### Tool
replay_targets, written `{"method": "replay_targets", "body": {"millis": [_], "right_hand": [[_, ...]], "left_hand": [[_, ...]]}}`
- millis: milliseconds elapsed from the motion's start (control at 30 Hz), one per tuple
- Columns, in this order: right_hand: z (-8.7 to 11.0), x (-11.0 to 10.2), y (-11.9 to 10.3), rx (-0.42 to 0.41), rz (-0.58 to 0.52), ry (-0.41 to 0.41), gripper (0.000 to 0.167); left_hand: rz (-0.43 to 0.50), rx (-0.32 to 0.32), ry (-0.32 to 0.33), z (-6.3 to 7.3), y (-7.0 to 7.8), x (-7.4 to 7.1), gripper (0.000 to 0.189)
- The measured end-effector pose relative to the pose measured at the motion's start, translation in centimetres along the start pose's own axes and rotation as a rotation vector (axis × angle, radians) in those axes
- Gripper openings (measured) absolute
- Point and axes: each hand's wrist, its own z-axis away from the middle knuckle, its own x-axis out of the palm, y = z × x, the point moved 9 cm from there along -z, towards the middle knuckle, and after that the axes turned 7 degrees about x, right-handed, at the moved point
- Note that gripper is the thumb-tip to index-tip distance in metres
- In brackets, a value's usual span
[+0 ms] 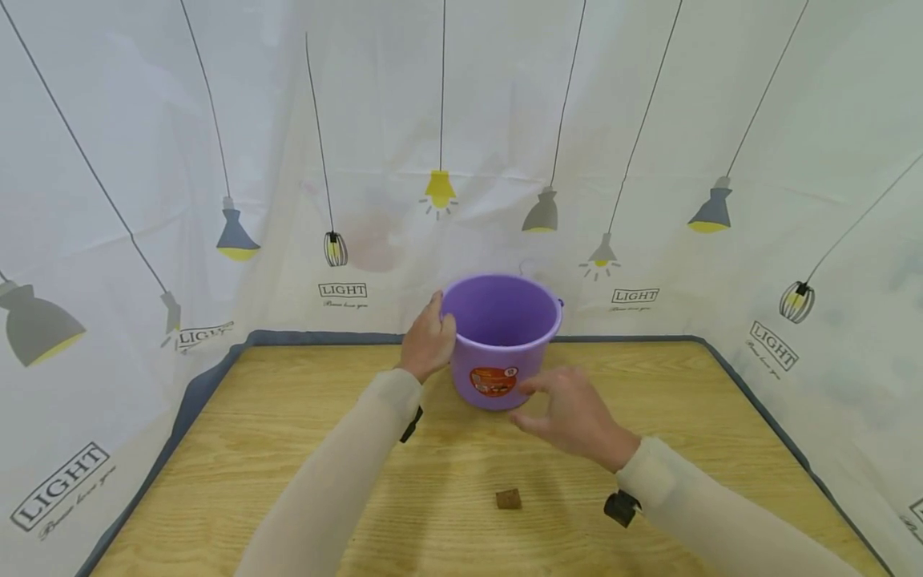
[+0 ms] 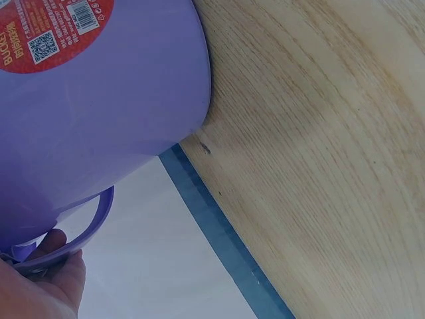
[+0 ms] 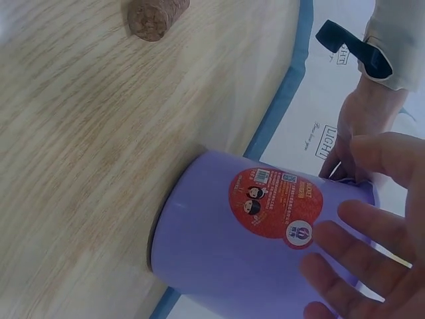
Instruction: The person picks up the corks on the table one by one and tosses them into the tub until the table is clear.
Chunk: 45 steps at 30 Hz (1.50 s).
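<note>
A purple bucket [image 1: 461, 373] with a round red sticker [image 3: 275, 206] is upright at the back middle of the wooden table. At its left side, my left hand [image 1: 428, 340] grips it by the rim, where the purple carrying handle [image 2: 101, 216] passes between thumb and fingers in the left wrist view. My right hand [image 1: 573, 413] hovers in front of the bucket's lower right side, fingers spread and relaxed, holding nothing. Nearer to me on the tabletop lies a brown cork [image 1: 508, 499], which also shows at the top of the right wrist view.
The wooden tabletop [image 1: 288, 481] has a blue border [image 1: 339, 338] along its back and sides. White curtains [image 1: 404, 104] printed with hanging lamps and the word LIGHT enclose the table behind, left and right. The bucket stands near the back edge.
</note>
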Motion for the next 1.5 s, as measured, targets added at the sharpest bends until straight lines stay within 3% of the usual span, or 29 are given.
{"method": "replay_targets", "body": {"millis": [200, 533, 1233, 1500], "right_hand": [[0.3, 0.9, -0.2, -0.037, 0.029, -0.063, 0.027], [1.4, 3.0, 0.0, -0.004, 0.081, -0.225, 0.034], [3.5, 5.7, -1.8, -0.185, 0.15, -0.356, 0.026], [4.2, 6.7, -2.2, -0.199, 0.169, -0.397, 0.031]], "left_hand": [[0.003, -0.002, -0.005, -0.1, 0.0, 0.0, 0.063], [-0.018, 0.001, 0.013, 0.0, 0.1, -0.2, 0.062], [-0.028, 0.003, 0.018, 0.1, 0.3, -0.4, 0.061], [-0.025, -0.007, -0.003, 0.1, 0.3, -0.3, 0.062]]}}
